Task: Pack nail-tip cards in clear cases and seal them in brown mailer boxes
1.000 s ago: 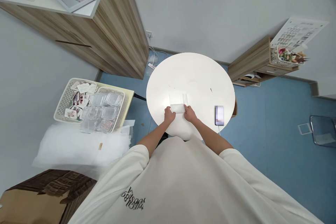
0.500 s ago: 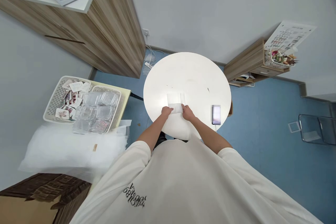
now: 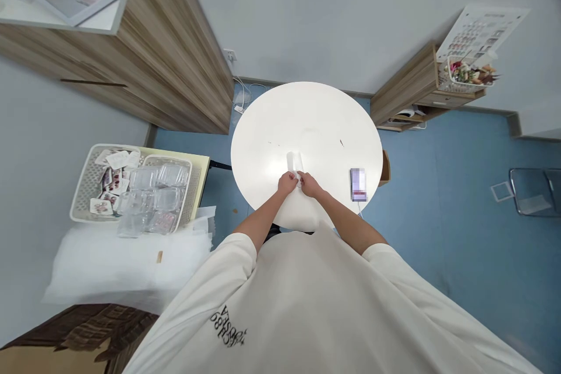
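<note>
Well, from the head camera, both forearms reach out over a round white bench (image 3: 307,111), and the hands meet near the edge closest to the body. The left hand (image 3: 287,184) and the right hand (image 3: 311,184) come together in a narrow pinch on a folded white sheet (image 3: 294,161), which sticks up from between the fingers, pointing away from the person, its lower part hidden by them. The grip on each side looks narrow and close, with the two hands almost touching. The sheet looks light and soft, probably paper or thin film, so it would likely crease easily; its long edges seem the best place to take hold. Near the hands, to their right, a blurred phone (image 3: 358,184) lies on the bench with a cable running off the edge. Left of the bench, a perforated beige tray (image 3: 81,198) holds clear plastic boxes (image 3: 153,190) and printed cards (image 3: 117,159) on a pale yellow board (image 3: 204,163); below it lies a heap of white plastic wrap (image 3: 105,263).
</note>
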Demonstrator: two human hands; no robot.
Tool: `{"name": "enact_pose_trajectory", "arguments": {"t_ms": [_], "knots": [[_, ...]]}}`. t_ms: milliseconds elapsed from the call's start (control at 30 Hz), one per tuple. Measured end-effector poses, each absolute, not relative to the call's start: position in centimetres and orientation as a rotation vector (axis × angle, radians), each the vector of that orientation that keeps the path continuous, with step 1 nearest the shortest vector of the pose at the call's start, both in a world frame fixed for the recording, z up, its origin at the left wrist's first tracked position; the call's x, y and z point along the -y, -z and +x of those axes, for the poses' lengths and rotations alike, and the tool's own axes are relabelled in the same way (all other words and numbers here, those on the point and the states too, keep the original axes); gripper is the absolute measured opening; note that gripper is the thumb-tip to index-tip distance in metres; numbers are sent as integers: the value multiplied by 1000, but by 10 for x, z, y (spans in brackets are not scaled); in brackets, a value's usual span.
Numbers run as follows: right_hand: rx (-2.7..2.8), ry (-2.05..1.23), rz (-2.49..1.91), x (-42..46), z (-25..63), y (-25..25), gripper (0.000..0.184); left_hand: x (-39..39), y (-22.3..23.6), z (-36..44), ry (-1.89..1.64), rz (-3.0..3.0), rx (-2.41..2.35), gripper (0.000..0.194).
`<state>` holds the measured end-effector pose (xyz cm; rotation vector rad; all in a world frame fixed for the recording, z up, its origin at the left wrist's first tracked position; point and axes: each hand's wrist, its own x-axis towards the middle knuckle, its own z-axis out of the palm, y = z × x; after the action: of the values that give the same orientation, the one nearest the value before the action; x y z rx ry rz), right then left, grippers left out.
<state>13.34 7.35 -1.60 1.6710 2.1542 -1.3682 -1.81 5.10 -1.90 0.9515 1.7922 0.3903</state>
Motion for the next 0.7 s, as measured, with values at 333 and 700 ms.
{"name": "enact_pose_trajectory", "arguments": {"t_ms": [333,700], "knots": [[-2189,1658,1767,-64,143,18,67,-47,24,-11,-359,973,-1690,35],[-2312,1174,1670,-53,151,15,56,-30,6,-18,-122,1697,-1743,46]]}}
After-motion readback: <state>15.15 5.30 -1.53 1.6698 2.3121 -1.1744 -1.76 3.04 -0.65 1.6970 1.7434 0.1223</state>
